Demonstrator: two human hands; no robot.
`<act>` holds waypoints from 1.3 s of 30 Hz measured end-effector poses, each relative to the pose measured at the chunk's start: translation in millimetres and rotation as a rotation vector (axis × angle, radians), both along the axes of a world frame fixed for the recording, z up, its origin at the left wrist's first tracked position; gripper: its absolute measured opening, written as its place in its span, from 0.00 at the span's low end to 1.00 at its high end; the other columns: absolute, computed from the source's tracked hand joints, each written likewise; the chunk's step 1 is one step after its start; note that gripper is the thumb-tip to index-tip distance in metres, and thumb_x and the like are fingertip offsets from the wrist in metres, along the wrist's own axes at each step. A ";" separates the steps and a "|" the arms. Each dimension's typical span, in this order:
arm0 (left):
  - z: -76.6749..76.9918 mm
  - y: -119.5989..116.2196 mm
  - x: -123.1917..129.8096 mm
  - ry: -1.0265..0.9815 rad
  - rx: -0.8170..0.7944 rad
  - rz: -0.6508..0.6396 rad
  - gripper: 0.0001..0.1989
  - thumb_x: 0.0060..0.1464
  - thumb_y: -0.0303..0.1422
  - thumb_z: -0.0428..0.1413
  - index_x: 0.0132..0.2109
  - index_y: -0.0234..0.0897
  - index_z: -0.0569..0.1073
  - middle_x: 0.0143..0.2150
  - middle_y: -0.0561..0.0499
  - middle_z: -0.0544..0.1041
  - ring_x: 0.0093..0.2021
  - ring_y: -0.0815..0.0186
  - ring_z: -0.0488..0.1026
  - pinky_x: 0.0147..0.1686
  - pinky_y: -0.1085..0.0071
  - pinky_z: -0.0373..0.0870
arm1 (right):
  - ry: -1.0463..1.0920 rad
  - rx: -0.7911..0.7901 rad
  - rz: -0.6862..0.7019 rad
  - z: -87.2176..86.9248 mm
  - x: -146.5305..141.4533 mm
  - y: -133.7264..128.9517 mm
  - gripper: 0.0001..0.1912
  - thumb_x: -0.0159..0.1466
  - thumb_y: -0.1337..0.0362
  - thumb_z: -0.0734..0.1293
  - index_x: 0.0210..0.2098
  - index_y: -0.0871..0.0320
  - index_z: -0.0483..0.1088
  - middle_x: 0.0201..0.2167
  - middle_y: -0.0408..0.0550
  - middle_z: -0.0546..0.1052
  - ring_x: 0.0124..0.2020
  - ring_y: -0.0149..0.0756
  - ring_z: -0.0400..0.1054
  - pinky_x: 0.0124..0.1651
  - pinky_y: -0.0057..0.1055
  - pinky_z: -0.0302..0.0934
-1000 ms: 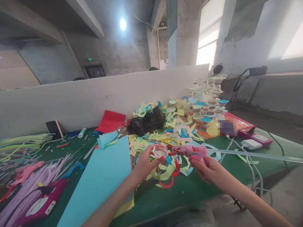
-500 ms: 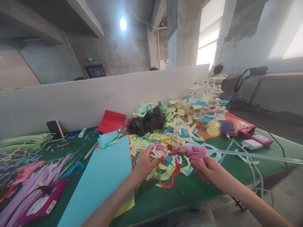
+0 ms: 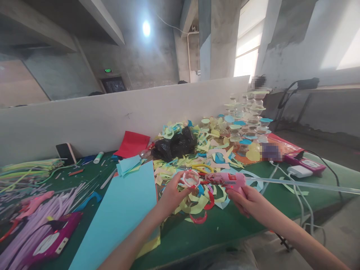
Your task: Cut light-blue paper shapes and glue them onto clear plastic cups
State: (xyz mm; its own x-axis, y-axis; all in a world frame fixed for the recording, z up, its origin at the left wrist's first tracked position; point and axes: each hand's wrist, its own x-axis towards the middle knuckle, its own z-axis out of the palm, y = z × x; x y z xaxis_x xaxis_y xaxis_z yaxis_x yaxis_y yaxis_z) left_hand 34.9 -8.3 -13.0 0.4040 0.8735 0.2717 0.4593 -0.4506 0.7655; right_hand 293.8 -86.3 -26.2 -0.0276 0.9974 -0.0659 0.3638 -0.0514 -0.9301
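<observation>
Between the fingers and thumb of my left hand [image 3: 174,195] is a clear round plastic cup [image 3: 192,178] with a reddish-white rim, its round end facing me. My right hand [image 3: 247,200] grips a pink hot glue gun [image 3: 229,180], with a long clear glue stick [image 3: 298,183] sticking out of its back to the right. The gun's nozzle points left, close to the cup's right edge; whether it touches cannot be made out. Below both hands lie yellow paper scraps [image 3: 194,204] and a red curved strip [image 3: 198,218].
A light-blue sheet [image 3: 112,217] covers the table's left middle. Behind the hands are a black plastic bag [image 3: 174,144] and stacked clear cups [image 3: 253,120] with paper discs. Purple strips [image 3: 42,228], a magenta power box [image 3: 53,240] and a phone [image 3: 65,153] stand left. White cables [image 3: 300,202] hang at right.
Almost nothing differs. Both hands keep the cup and the glue gun in nearly the same place, and the view has shifted very slightly.
</observation>
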 end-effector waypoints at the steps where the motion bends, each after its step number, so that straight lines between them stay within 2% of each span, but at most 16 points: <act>1: 0.1 -0.3 0.1 0.009 -0.003 0.000 0.22 0.55 0.44 0.55 0.55 0.42 0.67 0.55 0.48 0.74 0.52 0.59 0.71 0.50 0.66 0.68 | 0.000 0.003 0.003 -0.5 0.5 0.3 0.27 0.60 0.38 0.60 0.21 0.54 0.55 0.13 0.38 0.63 0.16 0.28 0.54 0.22 0.28 0.51; 8: 5.1 -3.7 1.7 0.003 -0.027 -0.009 0.22 0.57 0.44 0.53 0.56 0.43 0.67 0.56 0.47 0.73 0.53 0.58 0.71 0.50 0.64 0.68 | -0.019 -0.021 -0.009 -7.7 6.9 2.0 0.27 0.60 0.39 0.61 0.21 0.54 0.57 0.12 0.38 0.64 0.17 0.28 0.56 0.22 0.28 0.53; 12: 1.8 -0.3 0.2 -0.031 -0.030 0.011 0.23 0.57 0.44 0.54 0.57 0.42 0.66 0.57 0.47 0.72 0.51 0.59 0.72 0.51 0.64 0.68 | -0.021 -0.035 -0.018 -13.4 15.3 5.6 0.27 0.58 0.38 0.62 0.21 0.55 0.57 0.12 0.38 0.64 0.15 0.28 0.56 0.21 0.27 0.52; 18: -5.1 3.5 0.9 -0.063 -0.028 0.004 0.25 0.55 0.43 0.56 0.58 0.42 0.67 0.58 0.47 0.71 0.52 0.59 0.71 0.52 0.64 0.67 | 0.089 0.036 -0.064 6.4 13.0 7.1 0.27 0.56 0.36 0.63 0.26 0.56 0.64 0.14 0.38 0.66 0.15 0.28 0.58 0.20 0.27 0.53; 22: -0.4 -3.7 4.7 -0.068 -0.067 -0.041 0.23 0.55 0.43 0.56 0.57 0.44 0.68 0.56 0.48 0.73 0.48 0.60 0.73 0.48 0.66 0.69 | 0.147 0.057 -0.043 13.8 3.6 8.0 0.26 0.58 0.39 0.63 0.24 0.56 0.61 0.12 0.37 0.65 0.14 0.27 0.57 0.20 0.27 0.52; 30: 4.3 -11.7 7.7 -0.089 -0.118 -0.053 0.22 0.54 0.44 0.57 0.54 0.44 0.68 0.53 0.49 0.74 0.47 0.61 0.72 0.42 0.69 0.72 | 0.098 0.031 0.016 5.3 -0.8 11.4 0.25 0.59 0.39 0.62 0.26 0.56 0.62 0.11 0.36 0.63 0.14 0.27 0.56 0.20 0.27 0.52; 34: 5.7 -12.5 8.7 -0.084 -0.125 -0.054 0.21 0.54 0.42 0.57 0.54 0.44 0.68 0.52 0.49 0.74 0.47 0.61 0.72 0.39 0.71 0.72 | 0.068 0.024 0.021 0.4 2.4 13.2 0.27 0.59 0.37 0.62 0.24 0.56 0.60 0.12 0.38 0.64 0.15 0.28 0.57 0.21 0.27 0.52; 39: 3.5 -11.8 9.5 -0.074 -0.119 -0.042 0.22 0.53 0.43 0.58 0.54 0.44 0.68 0.52 0.50 0.75 0.48 0.60 0.72 0.42 0.69 0.71 | 0.067 0.025 0.007 -3.9 3.4 13.9 0.27 0.59 0.37 0.62 0.25 0.56 0.61 0.12 0.37 0.64 0.15 0.28 0.57 0.21 0.27 0.52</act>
State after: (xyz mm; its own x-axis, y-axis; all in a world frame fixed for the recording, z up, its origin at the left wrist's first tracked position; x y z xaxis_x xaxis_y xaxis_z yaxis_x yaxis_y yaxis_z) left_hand 44.3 -20.1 -9.5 0.4239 0.8839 0.1977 0.3823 -0.3726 0.8456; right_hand 297.2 -72.4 -30.1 -0.0383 0.9985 -0.0391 0.3013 -0.0258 -0.9532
